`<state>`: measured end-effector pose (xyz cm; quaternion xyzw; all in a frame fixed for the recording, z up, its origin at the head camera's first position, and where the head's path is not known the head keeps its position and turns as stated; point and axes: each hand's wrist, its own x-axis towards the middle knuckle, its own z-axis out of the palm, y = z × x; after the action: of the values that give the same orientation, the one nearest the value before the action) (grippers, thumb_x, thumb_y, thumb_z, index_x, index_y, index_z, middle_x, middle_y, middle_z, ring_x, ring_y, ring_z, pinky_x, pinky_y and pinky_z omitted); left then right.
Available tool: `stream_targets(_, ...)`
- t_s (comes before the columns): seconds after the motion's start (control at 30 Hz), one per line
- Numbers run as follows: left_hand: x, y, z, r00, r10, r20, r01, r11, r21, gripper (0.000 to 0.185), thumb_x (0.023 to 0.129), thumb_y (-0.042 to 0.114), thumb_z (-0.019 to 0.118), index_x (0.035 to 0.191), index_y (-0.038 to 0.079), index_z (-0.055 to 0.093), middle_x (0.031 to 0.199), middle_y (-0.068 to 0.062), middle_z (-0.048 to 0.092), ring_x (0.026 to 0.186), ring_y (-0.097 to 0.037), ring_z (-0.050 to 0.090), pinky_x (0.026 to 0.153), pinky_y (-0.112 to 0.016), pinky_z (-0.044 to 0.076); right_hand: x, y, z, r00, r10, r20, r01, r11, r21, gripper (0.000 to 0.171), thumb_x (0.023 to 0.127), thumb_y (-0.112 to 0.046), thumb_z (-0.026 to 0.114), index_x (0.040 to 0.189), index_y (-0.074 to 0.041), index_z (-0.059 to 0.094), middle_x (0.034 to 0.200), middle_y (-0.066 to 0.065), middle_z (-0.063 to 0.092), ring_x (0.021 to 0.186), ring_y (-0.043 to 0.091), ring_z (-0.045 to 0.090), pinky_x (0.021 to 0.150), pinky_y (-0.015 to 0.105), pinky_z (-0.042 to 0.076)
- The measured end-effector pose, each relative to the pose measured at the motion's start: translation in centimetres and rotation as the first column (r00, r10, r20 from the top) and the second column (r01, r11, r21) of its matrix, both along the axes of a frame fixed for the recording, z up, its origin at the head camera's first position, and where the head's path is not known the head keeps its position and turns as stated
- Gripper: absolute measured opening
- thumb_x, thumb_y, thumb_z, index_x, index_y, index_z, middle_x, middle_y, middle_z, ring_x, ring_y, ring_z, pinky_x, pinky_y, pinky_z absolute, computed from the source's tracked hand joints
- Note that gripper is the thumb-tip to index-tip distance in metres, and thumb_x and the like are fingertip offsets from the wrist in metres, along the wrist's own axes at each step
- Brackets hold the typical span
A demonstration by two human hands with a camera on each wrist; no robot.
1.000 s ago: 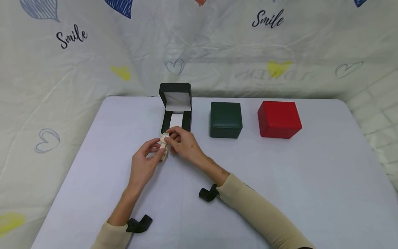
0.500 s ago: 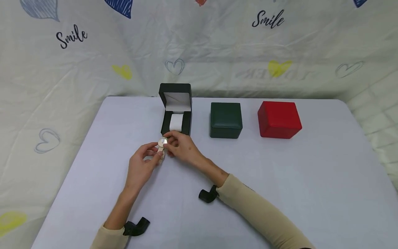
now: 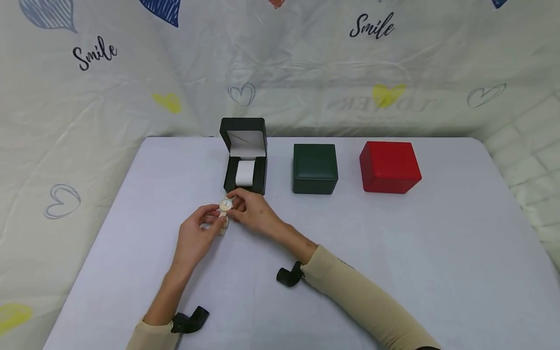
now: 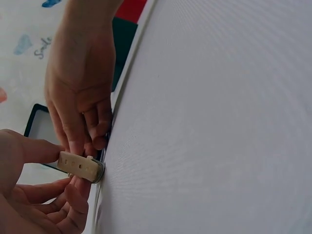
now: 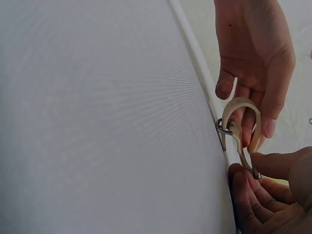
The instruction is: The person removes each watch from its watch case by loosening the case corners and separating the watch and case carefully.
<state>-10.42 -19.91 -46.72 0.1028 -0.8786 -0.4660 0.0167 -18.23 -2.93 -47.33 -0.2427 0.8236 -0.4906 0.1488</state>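
A wristwatch (image 3: 225, 205) with a round pale dial and a cream strap is held between both hands, just in front of an open black watch box (image 3: 260, 175). My left hand (image 3: 195, 238) pinches its strap from the left. From the right, my right hand (image 3: 255, 212) grips the watch at the case with thumb and fingers. The strap (image 5: 240, 103) curves in a loop with a metal buckle (image 5: 223, 127) in the right wrist view. Holes show along the strap (image 4: 78, 165) in the left wrist view. Inside the box sits a white cushion (image 3: 245, 173).
A closed dark green box (image 3: 315, 167) stands right of the black one, with a closed red box (image 3: 391, 166) farther right. All three are near the back edge of the white table (image 3: 393, 253). A printed cloth (image 3: 297, 73) hangs behind.
Both hands have drawn the watch slightly toward the front left, away from the open box. The dial faces up more plainly, and more of the white cushion shows.
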Motion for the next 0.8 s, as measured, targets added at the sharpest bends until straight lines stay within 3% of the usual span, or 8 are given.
stream_targets(0.37, 0.10, -0.38, -0.04, 0.999, -0.014, 0.035, 0.016, 0.999, -0.044, 0.036, 0.099, 0.022, 0.071, 0.132, 0.010, 0.068, 0.118, -0.010, 0.075, 0.100, -0.019, 0.069, 0.068, -0.018, 0.046, 0.22, -0.44, 0.02, 0.999, 0.009, -0.033, -0.008, 0.999, 0.052, 0.034, 0.096, -0.011, 0.075, 0.128, -0.004, 0.066, 0.097, 0.009, 0.071, 0.077, 0.008, 0.058, 0.069, 0.016, 0.047)
stream_targets(0.8, 0.02, -0.57, -0.40, 0.997, -0.036, 0.066, 0.040, 0.997, -0.068, 0.039, 0.099, 0.024, 0.071, 0.135, 0.008, 0.067, 0.117, -0.011, 0.073, 0.105, -0.022, 0.066, 0.077, -0.021, 0.045, 0.27, -0.59, -0.32, 0.999, -0.025, -0.047, 0.031, 0.993, 0.114, 0.037, 0.096, -0.017, 0.077, 0.130, -0.007, 0.067, 0.093, 0.004, 0.070, 0.076, 0.006, 0.058, 0.067, 0.017, 0.045)
